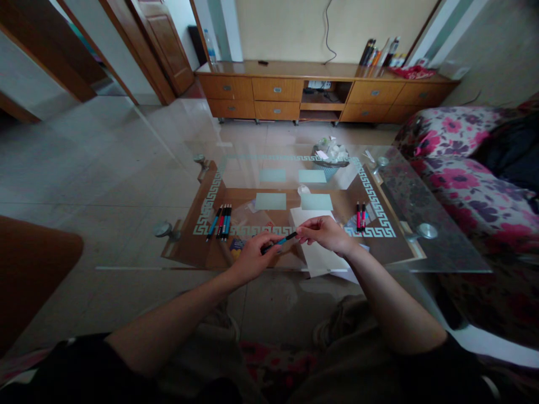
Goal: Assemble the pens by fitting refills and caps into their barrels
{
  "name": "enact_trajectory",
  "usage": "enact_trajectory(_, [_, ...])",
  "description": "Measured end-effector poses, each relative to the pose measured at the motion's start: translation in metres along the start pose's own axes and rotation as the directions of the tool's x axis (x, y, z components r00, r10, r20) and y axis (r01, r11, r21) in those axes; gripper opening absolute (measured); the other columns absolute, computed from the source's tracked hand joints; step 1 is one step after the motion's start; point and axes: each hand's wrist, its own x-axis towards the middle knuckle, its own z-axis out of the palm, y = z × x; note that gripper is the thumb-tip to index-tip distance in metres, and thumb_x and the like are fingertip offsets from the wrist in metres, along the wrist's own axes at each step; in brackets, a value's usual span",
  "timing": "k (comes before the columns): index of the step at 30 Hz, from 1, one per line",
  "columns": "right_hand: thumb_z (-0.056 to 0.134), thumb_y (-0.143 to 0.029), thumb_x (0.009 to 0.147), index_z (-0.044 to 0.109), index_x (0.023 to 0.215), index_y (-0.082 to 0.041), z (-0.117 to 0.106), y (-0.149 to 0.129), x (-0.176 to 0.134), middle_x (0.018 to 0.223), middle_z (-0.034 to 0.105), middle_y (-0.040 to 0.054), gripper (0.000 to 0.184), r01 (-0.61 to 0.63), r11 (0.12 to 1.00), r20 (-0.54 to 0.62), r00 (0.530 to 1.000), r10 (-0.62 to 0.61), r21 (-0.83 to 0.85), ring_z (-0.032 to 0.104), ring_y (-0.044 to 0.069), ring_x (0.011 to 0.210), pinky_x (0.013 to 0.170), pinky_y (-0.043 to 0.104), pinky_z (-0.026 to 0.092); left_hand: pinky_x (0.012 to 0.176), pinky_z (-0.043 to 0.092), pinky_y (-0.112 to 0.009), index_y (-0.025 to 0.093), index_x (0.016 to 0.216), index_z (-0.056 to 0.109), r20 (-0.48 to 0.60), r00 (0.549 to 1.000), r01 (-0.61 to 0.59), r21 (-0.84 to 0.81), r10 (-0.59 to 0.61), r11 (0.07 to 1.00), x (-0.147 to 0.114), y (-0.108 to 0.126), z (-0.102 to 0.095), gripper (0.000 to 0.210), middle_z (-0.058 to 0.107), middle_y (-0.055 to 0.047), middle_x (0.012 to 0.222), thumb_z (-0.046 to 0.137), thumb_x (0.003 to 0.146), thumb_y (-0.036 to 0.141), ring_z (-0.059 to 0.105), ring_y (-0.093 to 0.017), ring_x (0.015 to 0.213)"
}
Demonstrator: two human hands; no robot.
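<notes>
Above the near edge of the glass table (138,269), a blue and black pen (284,240) is held between my two hands. My left hand (252,256) is closed round its lower left end. The fingers of my right hand (323,233) pinch its upper right end. Several pens (225,222), blue and red with black ends, lie side by side to the left of my hands. Two red and black pens (361,216) lie to the right. Beneath my right hand are white papers (318,258), seen at or below the glass.
A wastebasket (329,167) full of crumpled rubbish shows behind the table's far part. A wooden cabinet (273,90) with bottles (374,53) on it stands along the wall. To the right is a flowered sofa (458,168). Metal glass supports (426,230) stick up at the tabletop's corners.
</notes>
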Motion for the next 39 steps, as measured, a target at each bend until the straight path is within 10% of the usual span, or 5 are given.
enact_trajectory(12, [0.051,-0.067,0.088,0.066,0.06,-0.018,0.006,0.0,-0.003,0.057,0.067,0.0047,0.058,0.07,0.964,0.021,0.998,-0.066,-0.256,0.054,0.012,0.047,0.048,0.025,0.043,0.078,0.047,-0.028,0.021,0.113,0.069,-0.014,1.0,-0.003,-0.001,0.003,1.0,0.0,0.001,0.001,0.028,0.067,-0.006,0.099,0.061,0.09,0.033,0.06,-0.017,0.085])
enact_trajectory(39, [0.061,-0.052,0.088,0.065,0.086,-0.017,0.003,-0.007,-0.011,0.07,0.059,-0.0005,0.035,0.294,0.871,0.152,0.955,-0.253,-0.393,0.049,0.012,0.063,0.057,0.024,0.035,0.089,0.051,-0.034,0.023,0.112,0.073,-0.017,0.999,-0.04,0.007,0.04,0.999,0.002,0.001,-0.002,0.025,0.072,-0.007,0.108,0.061,0.091,0.03,0.066,-0.021,0.1])
